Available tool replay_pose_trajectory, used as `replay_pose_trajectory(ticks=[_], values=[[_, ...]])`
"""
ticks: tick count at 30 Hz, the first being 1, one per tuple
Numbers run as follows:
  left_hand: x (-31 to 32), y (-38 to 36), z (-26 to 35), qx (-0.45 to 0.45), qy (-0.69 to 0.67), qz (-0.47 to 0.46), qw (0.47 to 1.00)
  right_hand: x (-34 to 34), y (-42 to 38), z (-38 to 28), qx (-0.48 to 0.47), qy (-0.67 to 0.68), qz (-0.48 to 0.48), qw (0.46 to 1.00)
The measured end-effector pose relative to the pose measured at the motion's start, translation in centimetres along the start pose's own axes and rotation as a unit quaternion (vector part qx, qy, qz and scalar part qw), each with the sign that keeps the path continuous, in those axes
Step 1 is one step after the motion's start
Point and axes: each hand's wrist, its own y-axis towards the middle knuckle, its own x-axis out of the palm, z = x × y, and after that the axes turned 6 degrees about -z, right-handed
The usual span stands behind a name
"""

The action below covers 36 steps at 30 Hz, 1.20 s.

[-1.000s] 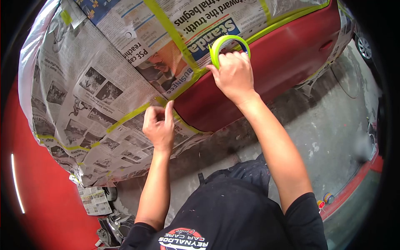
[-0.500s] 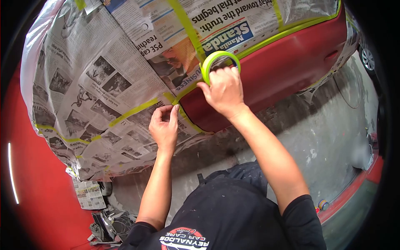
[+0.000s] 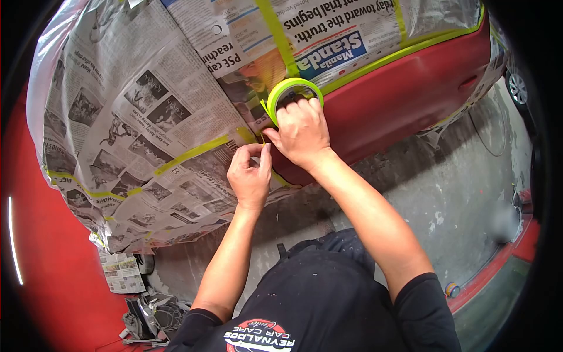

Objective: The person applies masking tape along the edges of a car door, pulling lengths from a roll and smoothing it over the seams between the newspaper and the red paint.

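Note:
My right hand [image 3: 302,132] is wrapped round a roll of lime-yellow masking tape [image 3: 295,82], its fingers through the ring. A short flap of tape stands off the roll's left side. Just below and to the left, my left hand [image 3: 249,176] pinches a thin yellow sliver of masking tape [image 3: 264,139] between thumb and fingertip. Both hands are close together at the left end of a dull red car panel [image 3: 399,88]. Newspaper [image 3: 141,111] covers the car beside and beyond the panel, held by yellow tape strips [image 3: 193,154]. The right hand hides the panel's corner.
Clear plastic sheeting [image 3: 44,117] wraps the car's left side. A grey concrete floor [image 3: 434,217] lies below, with a small can [image 3: 452,290] at the right. Newspaper sheets [image 3: 123,273] and a pile of scraps [image 3: 155,317] are at lower left. A car wheel [image 3: 517,87] shows at far right.
My right hand has moved left and slightly down with the tape roll. My left hand has shifted right, and the two hands are now nearly touching. The view has shifted slightly.

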Motion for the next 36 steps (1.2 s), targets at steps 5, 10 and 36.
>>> replay_pose_trajectory(ticks=[5, 10, 36], values=[[-0.1, -0.2, -0.2, -0.028, -0.011, 0.000, 1.000, 0.1, -0.1, -0.4, -0.003, -0.008, -0.004, 1.000], [-0.9, -0.2, -1.0, -0.049, -0.015, 0.007, 0.999, 0.2, 0.0, -0.8, 0.002, -0.013, -0.010, 1.000], [-0.7, 0.4, -0.8, 0.020, -0.013, 0.012, 1.000, 0.2, 0.6, -0.1, -0.020, -0.007, -0.015, 1.000]])
